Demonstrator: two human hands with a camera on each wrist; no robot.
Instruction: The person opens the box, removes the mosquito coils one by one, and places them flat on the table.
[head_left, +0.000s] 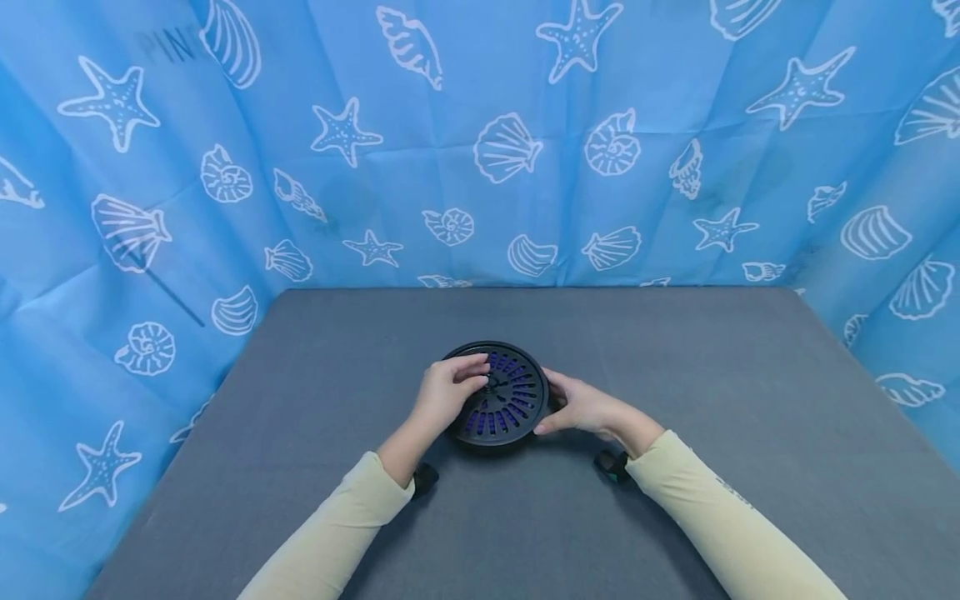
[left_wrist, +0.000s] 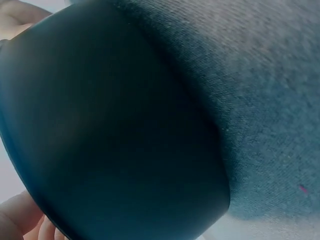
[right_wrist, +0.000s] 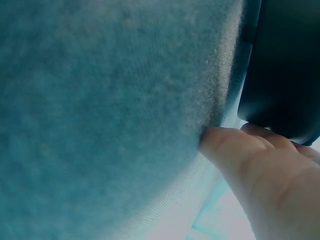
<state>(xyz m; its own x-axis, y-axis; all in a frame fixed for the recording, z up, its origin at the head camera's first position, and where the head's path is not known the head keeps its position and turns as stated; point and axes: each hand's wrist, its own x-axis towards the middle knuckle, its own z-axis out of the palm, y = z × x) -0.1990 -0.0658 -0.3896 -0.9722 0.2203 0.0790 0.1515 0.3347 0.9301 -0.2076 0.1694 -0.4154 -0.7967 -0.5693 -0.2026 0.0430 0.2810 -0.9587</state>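
Observation:
A round black container point(head_left: 491, 442) with dark, smooth sides sits on the grey tabletop. Its black slotted lid point(head_left: 504, 398) shows purple through a ring of long openings. From the left, my left hand point(head_left: 442, 396) reaches over the lid and pinches at its middle with thumb and fingertips. My right hand point(head_left: 588, 408) holds the container's right side, thumb toward the front and fingers farther back. In the left wrist view the container's dark wall point(left_wrist: 115, 130) fills much of the picture. The right wrist view has my right hand point(right_wrist: 270, 175) low against the wall.
Grey cloth point(head_left: 337, 350) covers the table. A blue curtain point(head_left: 450, 167) with white shells and starfish hangs behind it and along the sides. Small black devices point(head_left: 611, 465) sit under both wrists, close to the tabletop.

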